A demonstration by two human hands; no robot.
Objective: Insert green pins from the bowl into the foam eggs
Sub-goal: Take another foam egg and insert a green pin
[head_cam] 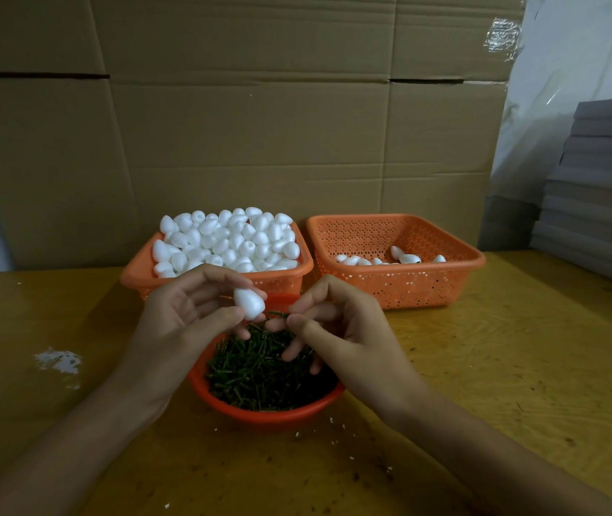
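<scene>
My left hand [189, 318] holds one white foam egg [249, 302] between thumb and fingers above the red bowl [271, 415]. My right hand [338, 329] pinches a thin green pin [277, 313], whose tip points at the egg's narrow end and lies close to it. The bowl sits at the table's front centre and is filled with several green pins [259, 370]. Behind it on the left an orange basket [140, 273] is heaped with several white foam eggs [228, 240].
An orange perforated basket [401, 284] at the back right holds several foam eggs [390, 259] on its floor. Cardboard sheets [259, 124] stand behind the baskets. Grey boards [602, 202] are stacked at the right. White crumbs [58, 361] dot the yellow wooden table [520, 348].
</scene>
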